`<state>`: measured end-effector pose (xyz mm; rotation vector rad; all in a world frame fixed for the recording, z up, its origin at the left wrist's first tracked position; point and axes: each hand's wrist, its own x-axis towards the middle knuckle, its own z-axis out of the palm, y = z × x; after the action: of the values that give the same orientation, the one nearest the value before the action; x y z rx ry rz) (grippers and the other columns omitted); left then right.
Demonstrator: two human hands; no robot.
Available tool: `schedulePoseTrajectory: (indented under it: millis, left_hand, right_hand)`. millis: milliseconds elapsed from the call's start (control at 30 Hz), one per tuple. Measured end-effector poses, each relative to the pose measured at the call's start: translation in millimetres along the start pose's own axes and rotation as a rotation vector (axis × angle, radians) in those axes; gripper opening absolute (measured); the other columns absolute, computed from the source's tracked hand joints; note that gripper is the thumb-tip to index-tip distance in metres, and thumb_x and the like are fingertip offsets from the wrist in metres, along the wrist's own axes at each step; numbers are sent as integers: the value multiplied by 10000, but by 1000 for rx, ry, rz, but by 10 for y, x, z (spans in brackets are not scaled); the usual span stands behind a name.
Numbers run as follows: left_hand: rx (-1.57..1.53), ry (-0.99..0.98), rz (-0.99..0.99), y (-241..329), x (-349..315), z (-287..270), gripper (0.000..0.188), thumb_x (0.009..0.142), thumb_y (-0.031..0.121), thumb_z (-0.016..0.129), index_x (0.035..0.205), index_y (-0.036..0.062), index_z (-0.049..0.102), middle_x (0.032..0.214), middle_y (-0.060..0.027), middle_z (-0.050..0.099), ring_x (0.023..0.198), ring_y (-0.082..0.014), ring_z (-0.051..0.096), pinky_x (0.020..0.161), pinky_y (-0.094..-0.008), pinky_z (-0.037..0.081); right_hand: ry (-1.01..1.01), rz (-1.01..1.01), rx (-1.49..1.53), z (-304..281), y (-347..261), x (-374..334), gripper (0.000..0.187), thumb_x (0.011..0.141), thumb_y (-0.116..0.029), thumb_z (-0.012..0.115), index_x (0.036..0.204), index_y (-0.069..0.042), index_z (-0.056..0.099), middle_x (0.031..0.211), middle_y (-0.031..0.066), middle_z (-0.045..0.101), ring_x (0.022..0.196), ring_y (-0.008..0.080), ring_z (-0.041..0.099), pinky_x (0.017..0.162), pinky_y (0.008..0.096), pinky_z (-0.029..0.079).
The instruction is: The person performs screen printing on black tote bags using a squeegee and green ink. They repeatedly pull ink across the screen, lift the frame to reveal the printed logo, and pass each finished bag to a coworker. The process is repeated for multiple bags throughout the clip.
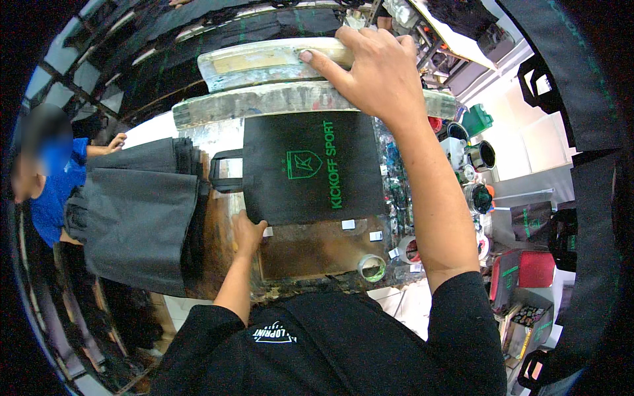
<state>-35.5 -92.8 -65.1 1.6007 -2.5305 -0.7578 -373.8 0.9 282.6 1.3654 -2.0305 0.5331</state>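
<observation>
A flat black tote bag [271, 142] with a green printed crest and lettering lies on the brown work board [310, 251], its handle pointing left. My left hand [248, 235] is at the bag's near left corner, fingers closed on its edge beside a small white tab [267, 231]. Beyond the bag, my right hand [380, 72] wraps over a paint-stained wooden squeegee [264, 61], with its thumb along the near side. Just below the squeegee is the raised near edge of a worn wooden screen frame [264, 102]. My right fingertips are partly hidden behind the squeegee.
A pile of black bags [139, 218] sits at the left, by a person in a blue top [59, 191]. Ink cans [481, 155] and tubs line the right side. An open jar with green ink [372, 268] stands near the front edge. Black bags hang far right.
</observation>
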Motion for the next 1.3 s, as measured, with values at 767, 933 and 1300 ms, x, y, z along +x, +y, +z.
schedulePoseTrajectory:
  millis: [767,933,1300]
  left_hand:
    - [-972,412,-23,-1802,-2,-4422,441,929,85,753,1351,70,625,874,29,663,657,-64,556,548,-229,468]
    - [-935,574,-207,-3128,329,-4414,398,925,92,757,1298,56,622,927,-22,680,690,-119,593,530,-283,471]
    - [152,664,467,-2225,-1018,-3210,673,811,453,876,1280,18,667,1314,-196,650,1259,-390,588,1104,-504,444]
  right_hand:
    - [-109,85,7,-229,-233,-229,556,961,-614,617,1016,-68,700,922,147,700,962,343,660,924,519,405]
    - [-128,76,30,-239,-352,-302,512,966,-551,645,1102,-61,710,926,147,681,973,349,641,925,522,404]
    - [-131,49,-61,-271,-317,-455,495,995,-518,628,1115,-40,683,1015,158,685,992,349,627,920,481,399]
